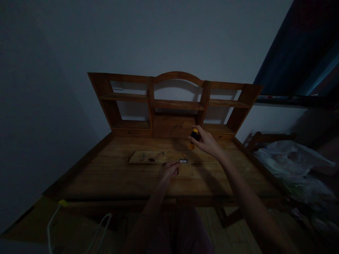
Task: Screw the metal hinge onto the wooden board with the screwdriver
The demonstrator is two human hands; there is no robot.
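A small metal piece (183,161) lies near the middle of a wooden desk (106,176), in dim light. A yellow-and-black screwdriver (195,135) slants down to its right end; whether the tip is seated is too small to tell. The person's right hand (208,143) pinches the handle between thumb and fingers. The left hand (171,169) is low on the desk, fingertips together at the metal's left edge; whether they grip it or only press beside it, I cannot tell.

For good control, the shaft should probably stand straighter over the metal, with steady downward pressure and short, even turns. The left fingers would do best holding the metal firmly, clear of the tip in case it slips.

Just left of that hand lies a pale, rough-ended board (148,156). Behind is a shelf unit (177,104); right, a plastic bag (286,158).
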